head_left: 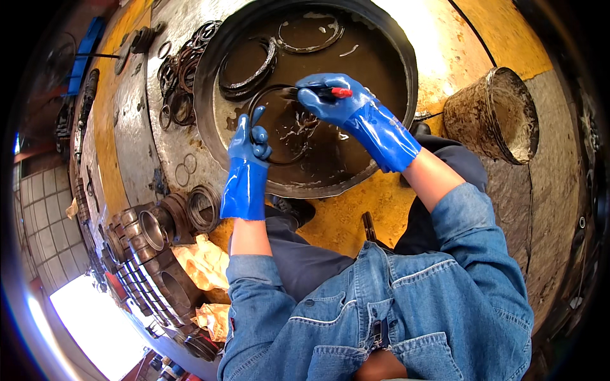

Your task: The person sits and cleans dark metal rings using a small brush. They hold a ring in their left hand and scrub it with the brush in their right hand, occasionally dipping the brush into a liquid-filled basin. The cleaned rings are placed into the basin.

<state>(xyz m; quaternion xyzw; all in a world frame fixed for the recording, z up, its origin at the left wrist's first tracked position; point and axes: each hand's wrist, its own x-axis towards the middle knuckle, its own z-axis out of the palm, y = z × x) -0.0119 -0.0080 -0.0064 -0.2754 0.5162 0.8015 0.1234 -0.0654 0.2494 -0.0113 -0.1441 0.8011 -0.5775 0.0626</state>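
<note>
Both my hands wear wet blue rubber gloves over a wide black basin (pixel 410 70) of murky brown liquid. My left hand (pixel 244 145), at the basin's near left, is closed on the side of a thin dark metal ring (pixel 255 98), held tilted above the liquid. My right hand (pixel 340 105) grips a slim dark tool with a red end (pixel 342 93); its working end, at the ring's far edge, is too small to make out. Farther back in the basin lie a stack of rings (pixel 251 82) and a single ring (pixel 305 47), partly in the liquid.
Left of the basin, many dark rings (pixel 181 86) are heaped on a metal plate. Metal cylinders (pixel 155 228) and crumpled brown paper (pixel 203 260) stand nearer at the left. A dirty bucket (pixel 492 117) tilts at the right. My legs flank the yellow floor (pixel 343 222).
</note>
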